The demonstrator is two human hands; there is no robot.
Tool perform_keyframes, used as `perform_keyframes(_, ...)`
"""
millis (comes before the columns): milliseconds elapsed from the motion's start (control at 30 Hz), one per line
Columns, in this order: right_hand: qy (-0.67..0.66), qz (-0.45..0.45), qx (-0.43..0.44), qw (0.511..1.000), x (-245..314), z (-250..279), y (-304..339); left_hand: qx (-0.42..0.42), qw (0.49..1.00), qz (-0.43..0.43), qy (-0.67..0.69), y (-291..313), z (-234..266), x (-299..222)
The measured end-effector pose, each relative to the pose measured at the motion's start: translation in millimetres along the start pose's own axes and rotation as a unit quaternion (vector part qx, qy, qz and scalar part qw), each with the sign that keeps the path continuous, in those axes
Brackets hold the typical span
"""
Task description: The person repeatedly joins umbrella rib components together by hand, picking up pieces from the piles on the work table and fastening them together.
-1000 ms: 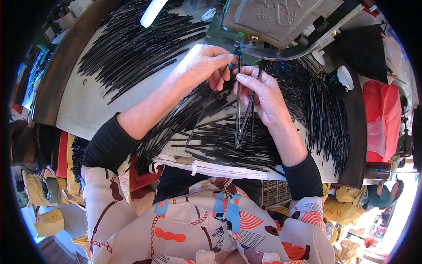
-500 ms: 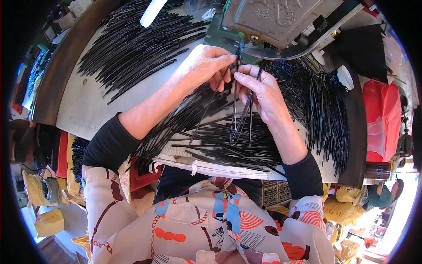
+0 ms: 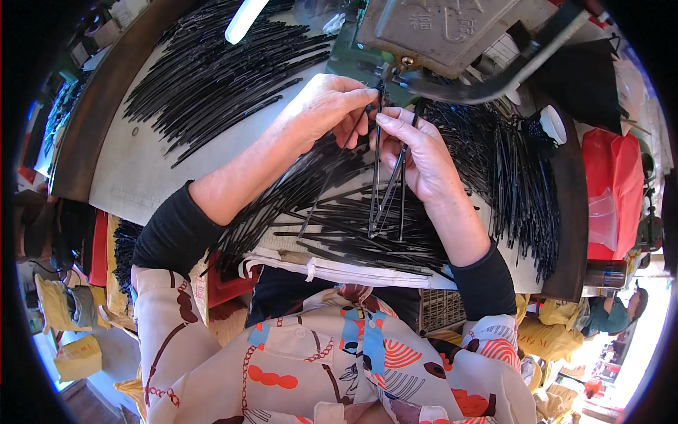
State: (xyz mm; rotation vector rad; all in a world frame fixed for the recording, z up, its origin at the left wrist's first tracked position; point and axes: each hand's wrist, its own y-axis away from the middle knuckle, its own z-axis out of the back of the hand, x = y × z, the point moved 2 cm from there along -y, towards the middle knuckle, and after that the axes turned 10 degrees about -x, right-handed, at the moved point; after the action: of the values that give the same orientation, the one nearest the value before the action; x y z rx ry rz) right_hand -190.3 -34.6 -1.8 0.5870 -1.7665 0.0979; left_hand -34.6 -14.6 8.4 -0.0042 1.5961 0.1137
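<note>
Left hand (image 3: 321, 109) pinches a thin black rod (image 3: 325, 186). Right hand (image 3: 425, 152) grips several straight black rods (image 3: 392, 185) near the brown metal machine (image 3: 452, 32).

Curved dark bar (image 3: 510, 83) farther from machine cover (image 3: 452, 32) (and blurred), lower ends of held rods (image 3: 374, 177) slightly left.
</note>
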Motion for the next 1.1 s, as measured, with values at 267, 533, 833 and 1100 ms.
perform_keyframes(267, -0.003, -0.013, 0.059, 0.998, 5.4, 0.5, 9.1, -0.022, 0.988, -0.062, -0.139, 0.1, -1.0, -7.2)
perform_keyframes(533, 0.077, -0.033, 0.028, 0.996, 26.0, 33.0, 36.2, 0.004, 0.973, -0.085, -0.215, -2.2, 1.8, -1.8)
perform_keyframes(833, 0.451, 0.123, -0.21, 0.859, 94.0, 142.9, 73.9, 0.056, 0.876, -0.223, -0.424, 19.6, -18.9, 3.7)
perform_keyframes(1100, 0.372, 0.126, 0.154, 0.907, 100.3, 87.7, 131.8, 0.046, 0.812, -0.26, -0.52, 26.9, -25.0, 8.9)
